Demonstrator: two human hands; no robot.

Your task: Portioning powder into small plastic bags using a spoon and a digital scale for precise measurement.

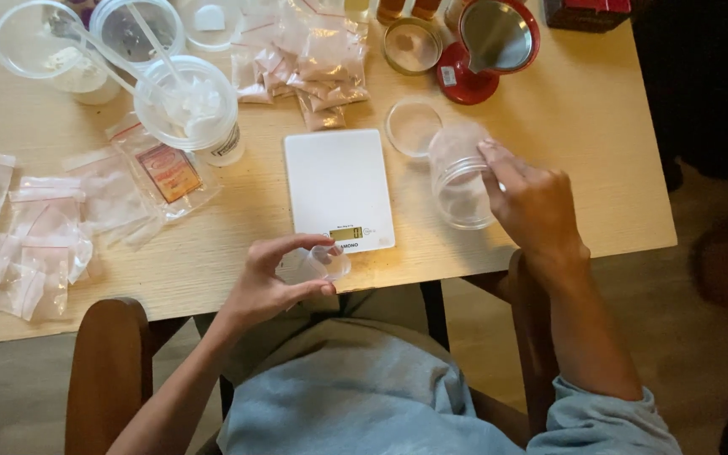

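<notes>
Two hands, two clear containers at the near table edge.
My left hand (267,282) pinches a small clear cup (329,262) beside the white scale (339,187) for weighing; my right hand (532,206) wraps the tilted clear jar (458,181), steadying it.

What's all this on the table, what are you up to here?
A person sits at a wooden table. The left hand holds a small clear cup at the near corner of a white kitchen scale. The right hand grips a clear plastic jar beside the scale. Small zip bags and tubs with spoons lie around.
</notes>
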